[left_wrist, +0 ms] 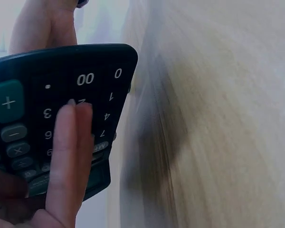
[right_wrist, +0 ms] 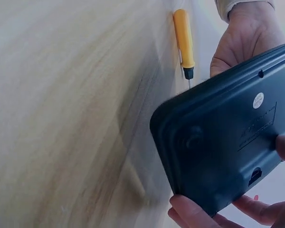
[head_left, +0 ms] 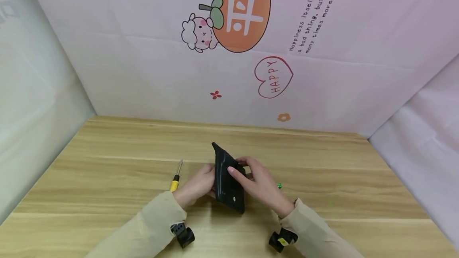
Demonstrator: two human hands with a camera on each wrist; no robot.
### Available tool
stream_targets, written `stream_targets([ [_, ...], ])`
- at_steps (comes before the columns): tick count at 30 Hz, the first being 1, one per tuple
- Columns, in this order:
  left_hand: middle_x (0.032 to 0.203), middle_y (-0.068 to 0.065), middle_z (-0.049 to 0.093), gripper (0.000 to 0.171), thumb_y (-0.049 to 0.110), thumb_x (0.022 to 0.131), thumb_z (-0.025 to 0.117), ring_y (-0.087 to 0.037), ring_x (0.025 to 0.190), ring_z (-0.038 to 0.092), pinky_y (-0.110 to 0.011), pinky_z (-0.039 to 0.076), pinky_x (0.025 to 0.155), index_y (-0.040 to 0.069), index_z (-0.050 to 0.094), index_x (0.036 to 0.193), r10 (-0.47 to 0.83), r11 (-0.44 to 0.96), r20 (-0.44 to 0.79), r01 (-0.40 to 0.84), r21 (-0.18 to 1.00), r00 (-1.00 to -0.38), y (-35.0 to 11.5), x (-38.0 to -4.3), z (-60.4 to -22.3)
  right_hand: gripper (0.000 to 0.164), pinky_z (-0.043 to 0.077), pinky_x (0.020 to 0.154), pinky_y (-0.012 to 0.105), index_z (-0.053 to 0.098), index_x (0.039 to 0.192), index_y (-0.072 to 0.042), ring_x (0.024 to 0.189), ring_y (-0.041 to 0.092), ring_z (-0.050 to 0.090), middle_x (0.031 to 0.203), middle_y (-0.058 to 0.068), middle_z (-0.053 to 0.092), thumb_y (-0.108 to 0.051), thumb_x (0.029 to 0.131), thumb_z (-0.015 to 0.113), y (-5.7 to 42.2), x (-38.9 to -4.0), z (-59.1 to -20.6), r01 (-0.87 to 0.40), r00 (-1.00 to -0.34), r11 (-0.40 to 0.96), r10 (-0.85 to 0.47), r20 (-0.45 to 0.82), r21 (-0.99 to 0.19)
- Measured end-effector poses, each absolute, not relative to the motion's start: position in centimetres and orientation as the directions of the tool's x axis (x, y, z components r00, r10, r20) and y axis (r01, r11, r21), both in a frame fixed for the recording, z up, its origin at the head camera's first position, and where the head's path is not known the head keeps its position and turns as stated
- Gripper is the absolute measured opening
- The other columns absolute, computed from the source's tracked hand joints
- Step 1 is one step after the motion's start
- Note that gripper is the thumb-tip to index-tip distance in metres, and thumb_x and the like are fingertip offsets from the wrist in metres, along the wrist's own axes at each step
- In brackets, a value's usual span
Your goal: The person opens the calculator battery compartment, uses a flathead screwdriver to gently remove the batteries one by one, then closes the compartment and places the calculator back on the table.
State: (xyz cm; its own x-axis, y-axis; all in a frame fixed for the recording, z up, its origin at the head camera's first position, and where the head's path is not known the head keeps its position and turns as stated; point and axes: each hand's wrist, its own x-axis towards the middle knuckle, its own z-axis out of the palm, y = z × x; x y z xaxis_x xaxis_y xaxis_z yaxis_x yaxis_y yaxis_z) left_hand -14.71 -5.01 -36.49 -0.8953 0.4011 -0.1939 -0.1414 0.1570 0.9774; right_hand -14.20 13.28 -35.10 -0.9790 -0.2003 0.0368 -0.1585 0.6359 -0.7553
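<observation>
A black calculator (head_left: 229,182) is held tilted on edge above the table, its back towards the right hand. My left hand (head_left: 198,184) is on the key side; in the left wrist view two straight fingers (left_wrist: 69,152) lie across the number keys. With the thumb on the back and other fingers at the edge, my right hand (head_left: 259,184) grips the calculator. The right wrist view shows a round white sticker (right_wrist: 258,100) on that back. A yellow-handled screwdriver (head_left: 175,182) lies on the table beside the left wrist.
The wooden table (head_left: 340,178) meets a white printed cloth (head_left: 143,71) at its back edge, and cloth also hangs at both sides. A small green item (head_left: 279,185) shows beside the right wrist, mostly hidden. Each wrist carries a small black camera.
</observation>
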Motion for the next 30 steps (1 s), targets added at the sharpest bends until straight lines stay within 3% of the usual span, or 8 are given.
stream_targets([
  [5, 0.109, -0.022, 0.065, 0.053, 0.037, 0.105, 0.030, -0.022, 0.086, 0.065, -0.039, 0.055, 0.072, -0.004, 0.046, 0.134, 0.430, 0.150, -0.221, -0.172, 0.974, -0.875, -4.9, -14.4, -36.9, 0.046, 0.053, 0.077, 0.035, 0.057, 0.125, -0.012, 0.086, 0.018, 0.066, 0.123, 0.011, 0.060, -0.046, 0.095, 0.055, 13.1, -14.0, -35.3, -0.130, -0.979, 0.634, -0.205, -0.004, -0.762],
  [13, 0.116, -0.028, 0.061, 0.065, 0.046, 0.104, 0.025, -0.032, 0.093, 0.066, -0.044, 0.056, 0.074, -0.008, 0.046, 0.133, 0.464, 0.077, -0.237, -0.228, 0.971, -0.853, -4.0, -14.4, -37.1, 0.051, 0.050, 0.083, 0.040, 0.055, 0.129, -0.010, 0.095, 0.019, 0.063, 0.126, 0.011, 0.058, -0.050, 0.098, 0.044, 12.9, -13.9, -34.7, -0.121, -0.977, 0.644, -0.213, -0.026, -0.755],
  [19, 0.109, -0.029, 0.064, 0.075, 0.052, 0.102, 0.019, -0.034, 0.089, 0.068, -0.047, 0.056, 0.074, -0.011, 0.051, 0.126, 0.481, 0.055, -0.279, -0.289, 0.956, -0.831, -3.2, -14.1, -36.9, 0.054, 0.048, 0.085, 0.040, 0.052, 0.132, -0.010, 0.104, 0.021, 0.060, 0.126, 0.011, 0.059, -0.050, 0.101, 0.037, 13.0, -13.6, -34.4, -0.099, -0.972, 0.605, -0.228, -0.053, -0.790],
  [25, 0.097, -0.025, 0.068, 0.078, 0.061, 0.099, 0.019, -0.023, 0.077, 0.068, -0.044, 0.056, 0.071, -0.007, 0.055, 0.112, 0.475, 0.104, -0.342, -0.333, 0.937, -0.811, -3.0, -13.8, -36.6, 0.061, 0.055, 0.078, 0.041, 0.041, 0.140, -0.004, 0.101, 0.030, 0.065, 0.131, 0.022, 0.053, -0.051, 0.102, 0.030, 13.1, -13.5, -34.1, 0.008, -0.942, 0.447, -0.298, -0.157, -0.895],
  [30, 0.082, -0.014, 0.069, 0.078, 0.061, 0.099, 0.018, -0.017, 0.068, 0.066, -0.040, 0.056, 0.068, -0.005, 0.059, 0.105, 0.482, 0.151, -0.359, -0.328, 0.933, -0.799, -3.1, -13.7, -36.4, 0.063, 0.054, 0.080, 0.042, 0.035, 0.144, -0.003, 0.107, 0.033, 0.062, 0.133, 0.024, 0.051, -0.050, 0.103, 0.026, 13.3, -13.5, -34.0, 0.033, -0.930, 0.436, -0.316, -0.188, -0.899],
])
